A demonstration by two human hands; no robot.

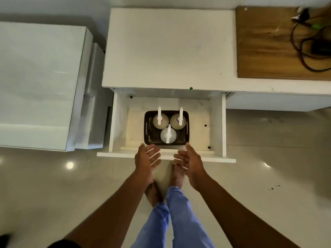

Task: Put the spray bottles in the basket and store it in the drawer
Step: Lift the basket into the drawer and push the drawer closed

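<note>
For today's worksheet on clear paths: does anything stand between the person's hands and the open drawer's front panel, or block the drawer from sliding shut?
Nothing visible does. The left hand and right hand hover open just above the front panel. The basket with three spray bottles sits inside the drawer.

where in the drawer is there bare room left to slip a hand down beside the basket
Bare drawer floor lies left of the basket, up to the left wall, and right of it, up to the right wall. A narrower strip runs behind it. Crowded inside: three bottles nearly fill the basket. The front gap is slim.
</note>
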